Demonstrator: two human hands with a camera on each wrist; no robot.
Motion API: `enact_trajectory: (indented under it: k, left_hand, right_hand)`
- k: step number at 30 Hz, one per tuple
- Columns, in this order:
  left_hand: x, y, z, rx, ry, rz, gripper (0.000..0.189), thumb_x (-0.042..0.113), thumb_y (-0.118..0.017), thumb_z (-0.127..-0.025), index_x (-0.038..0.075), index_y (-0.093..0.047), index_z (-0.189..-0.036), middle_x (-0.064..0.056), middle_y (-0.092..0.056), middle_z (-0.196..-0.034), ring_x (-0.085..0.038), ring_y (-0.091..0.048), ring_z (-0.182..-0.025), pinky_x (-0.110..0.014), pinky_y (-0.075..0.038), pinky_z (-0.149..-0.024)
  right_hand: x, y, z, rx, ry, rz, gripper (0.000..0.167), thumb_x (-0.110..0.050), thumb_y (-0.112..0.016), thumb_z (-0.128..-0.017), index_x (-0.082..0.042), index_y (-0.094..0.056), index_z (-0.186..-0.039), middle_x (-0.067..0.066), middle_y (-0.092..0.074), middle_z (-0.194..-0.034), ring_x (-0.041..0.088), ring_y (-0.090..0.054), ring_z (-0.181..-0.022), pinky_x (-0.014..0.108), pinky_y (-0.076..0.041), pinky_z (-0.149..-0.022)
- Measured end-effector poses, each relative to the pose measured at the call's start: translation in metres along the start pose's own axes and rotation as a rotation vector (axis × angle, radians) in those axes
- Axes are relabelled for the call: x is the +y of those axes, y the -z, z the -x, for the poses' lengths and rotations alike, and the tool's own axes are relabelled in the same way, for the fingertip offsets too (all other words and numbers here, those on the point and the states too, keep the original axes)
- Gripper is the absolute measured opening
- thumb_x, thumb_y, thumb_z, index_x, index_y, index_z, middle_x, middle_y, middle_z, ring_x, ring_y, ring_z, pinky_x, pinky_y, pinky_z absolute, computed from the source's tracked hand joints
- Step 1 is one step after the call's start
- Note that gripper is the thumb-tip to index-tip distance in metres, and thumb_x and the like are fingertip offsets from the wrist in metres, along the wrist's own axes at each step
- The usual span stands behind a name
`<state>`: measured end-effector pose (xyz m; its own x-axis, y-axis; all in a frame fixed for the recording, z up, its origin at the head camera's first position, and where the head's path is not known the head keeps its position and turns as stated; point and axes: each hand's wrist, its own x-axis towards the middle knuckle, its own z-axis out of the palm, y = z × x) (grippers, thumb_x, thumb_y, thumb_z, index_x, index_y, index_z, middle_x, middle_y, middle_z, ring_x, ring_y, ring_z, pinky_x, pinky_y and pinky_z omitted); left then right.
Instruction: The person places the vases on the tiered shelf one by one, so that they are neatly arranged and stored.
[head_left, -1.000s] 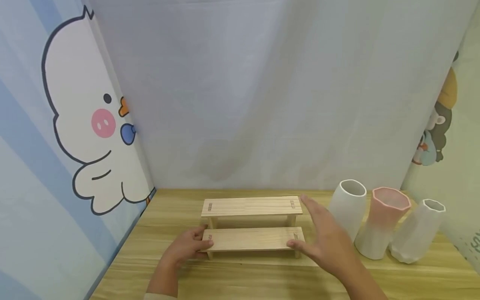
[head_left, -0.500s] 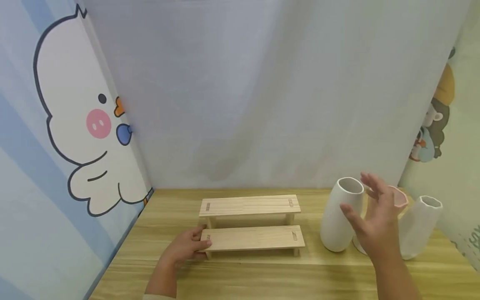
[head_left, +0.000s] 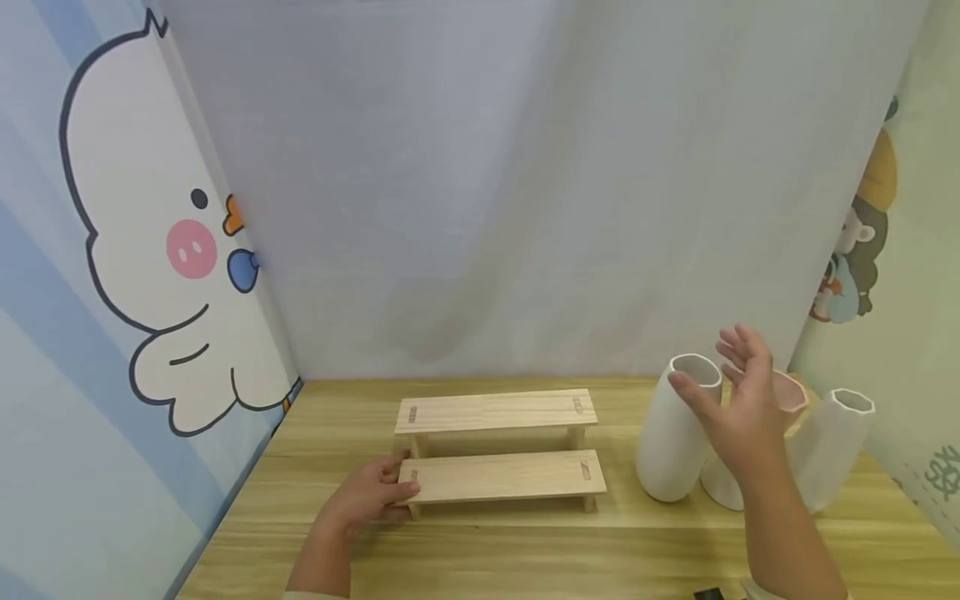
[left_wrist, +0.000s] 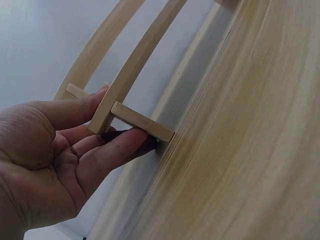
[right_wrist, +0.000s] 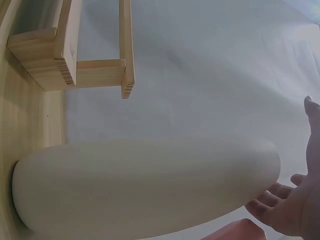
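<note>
Stand of pale wood with two stepped planks (head_left: 502,477) sits on the wood-grain table (head_left: 480,567), its front plank's left end pinched in your left hand (head_left: 367,496), probably for steadiness. Your right hand (head_left: 750,412) spreads wide, gripping nothing, beside the tall, smooth white vase (head_left: 669,454). You can read no label; the green wall marking (head_left: 942,472) is unclear.

You are facing a pale grey fabric backdrop (head_left: 450,208), which is hanging in soft folds behind the wood-grain tabletop (head_left: 540,554). On your left, a blue-striped panel (head_left: 45,392) is bearing a black-outlined white cartoon bird (head_left: 135,192) with an orange beak (head_left: 233,217); on your right, a pale green panel (head_left: 918,333) is displaying a dark-haired cartoon figure (head_left: 866,242) and, lower down, green line markings (head_left: 942,473). Diffuse light is shading the backdrop diagonally, and a bright glow (right_wrist: 307,37) is showing near the upper right corner of your right wrist view.
</note>
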<state>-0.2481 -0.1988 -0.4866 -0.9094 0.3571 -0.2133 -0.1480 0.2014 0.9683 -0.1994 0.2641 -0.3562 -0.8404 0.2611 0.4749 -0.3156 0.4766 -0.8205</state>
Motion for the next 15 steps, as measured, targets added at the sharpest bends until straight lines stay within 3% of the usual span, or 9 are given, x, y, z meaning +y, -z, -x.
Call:
enact_trajectory:
  k: [9, 13, 15]
  left_hand:
    - [-0.001, 0.002, -0.001, -0.013, 0.008, 0.018, 0.083, 0.017, -0.068, -0.094, -0.008, -0.015, -0.153, -0.034, -0.035, -0.148, -0.038, -0.059, -0.120, -0.045, -0.058, -0.089]
    - [-0.002, 0.002, -0.001, -0.010, 0.010, 0.016, 0.083, 0.017, -0.069, -0.093, -0.007, -0.016, -0.153, -0.034, -0.035, -0.148, -0.038, -0.060, -0.119, -0.045, -0.058, -0.088]
    - [-0.003, 0.002, -0.001, -0.007, 0.010, 0.015, 0.083, 0.016, -0.069, -0.093, -0.007, -0.017, -0.153, -0.034, -0.035, -0.148, -0.038, -0.060, -0.118, -0.045, -0.059, -0.088]
  right_hand:
    - [0.009, -0.004, -0.008, -0.058, -0.078, 0.021, 0.093, -0.035, -0.069, -0.091, -0.018, -0.006, -0.157, 0.011, -0.032, -0.156, 0.033, -0.034, -0.142, 0.058, -0.030, -0.115]
    - [0.014, -0.008, -0.009, -0.065, -0.133, 0.048, 0.094, -0.040, -0.070, -0.090, -0.022, -0.007, -0.157, 0.007, -0.034, -0.157, 0.033, -0.037, -0.141, 0.056, -0.035, -0.112]
    - [0.017, -0.010, -0.008, -0.053, -0.155, 0.078, 0.095, -0.043, -0.071, -0.089, -0.022, -0.008, -0.157, 0.005, -0.037, -0.156, 0.031, -0.042, -0.137, 0.049, -0.040, -0.108]
